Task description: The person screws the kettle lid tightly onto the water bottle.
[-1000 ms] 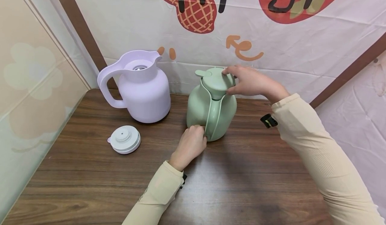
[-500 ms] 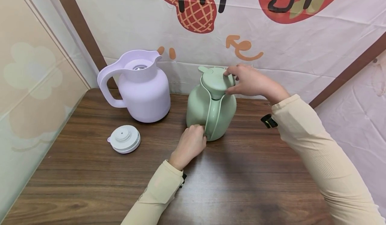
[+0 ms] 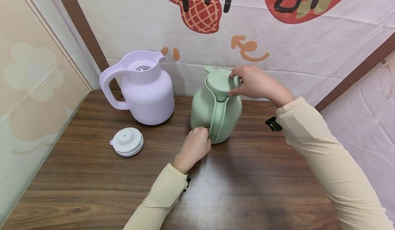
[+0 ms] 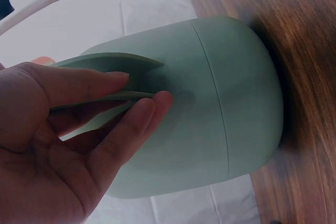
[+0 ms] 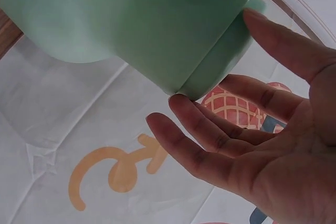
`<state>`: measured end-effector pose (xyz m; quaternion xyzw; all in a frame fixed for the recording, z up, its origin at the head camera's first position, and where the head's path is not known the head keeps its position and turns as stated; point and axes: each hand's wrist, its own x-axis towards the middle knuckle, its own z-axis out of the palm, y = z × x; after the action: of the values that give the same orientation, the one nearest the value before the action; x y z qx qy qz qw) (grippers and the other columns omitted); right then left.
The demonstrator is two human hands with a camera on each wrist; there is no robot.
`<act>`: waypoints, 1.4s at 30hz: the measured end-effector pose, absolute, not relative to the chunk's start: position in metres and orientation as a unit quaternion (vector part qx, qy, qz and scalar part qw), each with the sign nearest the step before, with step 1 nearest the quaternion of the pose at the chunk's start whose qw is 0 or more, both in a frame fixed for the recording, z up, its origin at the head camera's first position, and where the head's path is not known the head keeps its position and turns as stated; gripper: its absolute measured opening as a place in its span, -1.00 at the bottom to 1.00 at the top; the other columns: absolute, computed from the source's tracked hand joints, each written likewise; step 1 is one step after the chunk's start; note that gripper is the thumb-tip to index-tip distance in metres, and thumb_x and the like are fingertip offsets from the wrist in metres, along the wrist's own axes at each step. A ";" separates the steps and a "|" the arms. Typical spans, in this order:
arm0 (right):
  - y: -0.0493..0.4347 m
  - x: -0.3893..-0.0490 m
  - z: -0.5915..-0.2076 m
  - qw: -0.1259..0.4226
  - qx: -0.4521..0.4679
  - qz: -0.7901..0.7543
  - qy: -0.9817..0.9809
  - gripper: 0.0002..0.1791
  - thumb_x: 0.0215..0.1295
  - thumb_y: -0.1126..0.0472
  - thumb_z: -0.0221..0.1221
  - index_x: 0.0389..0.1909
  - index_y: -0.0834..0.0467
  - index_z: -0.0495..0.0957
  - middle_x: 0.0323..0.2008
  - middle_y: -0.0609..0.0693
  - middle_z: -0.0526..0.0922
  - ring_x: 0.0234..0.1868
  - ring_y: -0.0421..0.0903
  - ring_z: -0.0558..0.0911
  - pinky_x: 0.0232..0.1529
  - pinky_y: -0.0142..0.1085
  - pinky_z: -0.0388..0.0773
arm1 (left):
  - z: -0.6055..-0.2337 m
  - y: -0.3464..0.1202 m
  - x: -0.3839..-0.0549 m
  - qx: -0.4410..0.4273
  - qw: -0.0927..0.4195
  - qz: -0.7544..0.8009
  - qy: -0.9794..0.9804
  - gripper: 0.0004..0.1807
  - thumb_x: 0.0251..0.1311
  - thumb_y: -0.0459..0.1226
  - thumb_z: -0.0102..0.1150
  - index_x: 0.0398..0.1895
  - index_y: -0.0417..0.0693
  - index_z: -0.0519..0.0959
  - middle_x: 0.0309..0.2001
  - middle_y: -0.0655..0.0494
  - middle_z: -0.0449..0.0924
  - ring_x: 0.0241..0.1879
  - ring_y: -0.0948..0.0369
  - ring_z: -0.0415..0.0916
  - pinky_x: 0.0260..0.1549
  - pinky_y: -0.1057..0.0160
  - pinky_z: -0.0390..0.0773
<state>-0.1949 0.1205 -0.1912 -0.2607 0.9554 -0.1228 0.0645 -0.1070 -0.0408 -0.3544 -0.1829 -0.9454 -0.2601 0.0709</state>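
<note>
A sage-green thermos jug (image 3: 200, 108) stands upright on the table, its handle (image 3: 219, 118) toward me. My left hand (image 3: 193, 147) pinches the lower part of that handle; in the left wrist view the thumb and fingers (image 4: 137, 116) close on its edge near the body. On top sits the round green lid (image 3: 219, 82), seated in the jug's neck, with a small tab (image 3: 209, 69) pointing to the back left. My right hand (image 3: 256, 82) grips the lid from the right. The right wrist view shows the thumb and fingertips (image 5: 181, 103) around the lid's rim (image 5: 223, 61).
To the left stands a lavender thermos jug (image 3: 151, 96) with an uncovered mouth. Its white-and-lavender lid (image 3: 127, 142) lies upside down in front of it. The wooden table (image 3: 92, 189) meets a printed cloth wall (image 3: 277, 48) right behind the jugs.
The green lid has turned clockwise: its tab swung from pointing left to pointing back left. My right hand shifted slightly with it; my left hand has kept its place on the handle.
</note>
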 end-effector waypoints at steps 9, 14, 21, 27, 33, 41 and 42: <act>0.121 -0.193 -0.190 0.069 -0.249 -0.131 0.957 -0.59 0.01 0.31 0.27 -0.07 0.32 0.50 -0.24 0.23 0.55 -0.22 0.09 0.49 -0.18 -0.09 0.38 | -0.355 -0.042 -0.106 -0.186 0.081 -0.264 -0.943 -0.67 -0.13 -0.53 0.10 -0.87 -0.10 0.29 -0.71 0.05 0.35 -0.69 0.13 0.39 -0.67 0.14 0.43; 0.122 -0.192 -0.190 0.063 -0.249 -0.133 0.957 -0.62 -0.01 0.34 0.25 -0.10 0.32 0.52 -0.28 0.23 0.54 -0.26 0.09 0.50 -0.22 -0.10 0.39 | -0.355 -0.041 -0.107 -0.185 0.077 -0.266 -0.943 -0.65 -0.11 -0.54 0.09 -0.87 -0.09 0.28 -0.71 0.07 0.32 -0.71 0.18 0.34 -0.70 0.17 0.41; 0.122 -0.192 -0.190 0.053 -0.234 -0.141 0.961 -0.70 -0.02 0.39 0.21 -0.19 0.34 0.55 -0.36 0.20 0.53 -0.34 0.08 0.48 -0.26 -0.12 0.39 | -0.355 -0.042 -0.106 -0.183 0.073 -0.268 -0.943 -0.65 -0.10 -0.54 0.09 -0.87 -0.08 0.27 -0.72 0.09 0.29 -0.71 0.21 0.31 -0.71 0.20 0.39; 0.122 -0.191 -0.189 0.048 -0.230 -0.141 0.962 -0.69 -0.03 0.39 0.19 -0.18 0.36 0.55 -0.38 0.20 0.53 -0.35 0.07 0.48 -0.25 -0.12 0.39 | -0.355 -0.041 -0.106 -0.179 0.066 -0.267 -0.945 -0.66 -0.08 -0.53 0.10 -0.85 -0.09 0.29 -0.71 0.08 0.31 -0.71 0.20 0.32 -0.71 0.20 0.39; 0.125 -0.194 -0.188 0.072 -0.232 -0.140 0.960 -0.57 0.00 0.35 0.19 -0.02 0.33 0.50 -0.15 0.25 0.54 -0.13 0.12 0.52 -0.10 -0.08 0.39 | -0.356 -0.041 -0.106 -0.178 0.067 -0.266 -0.945 -0.67 -0.07 -0.53 0.10 -0.84 -0.09 0.30 -0.70 0.08 0.31 -0.71 0.21 0.32 -0.71 0.21 0.39; 0.129 -0.202 -0.188 0.109 -0.239 -0.132 0.956 -0.40 -0.02 0.38 0.07 0.16 0.25 0.37 0.10 0.22 0.44 0.09 0.14 0.42 -0.07 -0.04 0.37 | -0.355 -0.040 -0.106 -0.179 0.072 -0.263 -0.945 -0.65 -0.08 -0.52 0.11 -0.86 -0.09 0.29 -0.70 0.07 0.32 -0.71 0.17 0.35 -0.69 0.18 0.41; 0.129 -0.203 -0.188 0.111 -0.240 -0.130 0.956 -0.39 -0.03 0.38 0.06 0.18 0.24 0.36 0.11 0.22 0.43 0.11 0.14 0.41 -0.08 -0.05 0.37 | -0.355 -0.040 -0.106 -0.179 0.072 -0.263 -0.945 -0.65 -0.08 -0.52 0.11 -0.86 -0.09 0.29 -0.70 0.06 0.33 -0.70 0.17 0.36 -0.69 0.17 0.41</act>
<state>-0.2031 0.1291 -0.1881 -0.2403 0.9555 -0.1299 0.1112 -0.1056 -0.0403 -0.3550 -0.1787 -0.9455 -0.2627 0.0718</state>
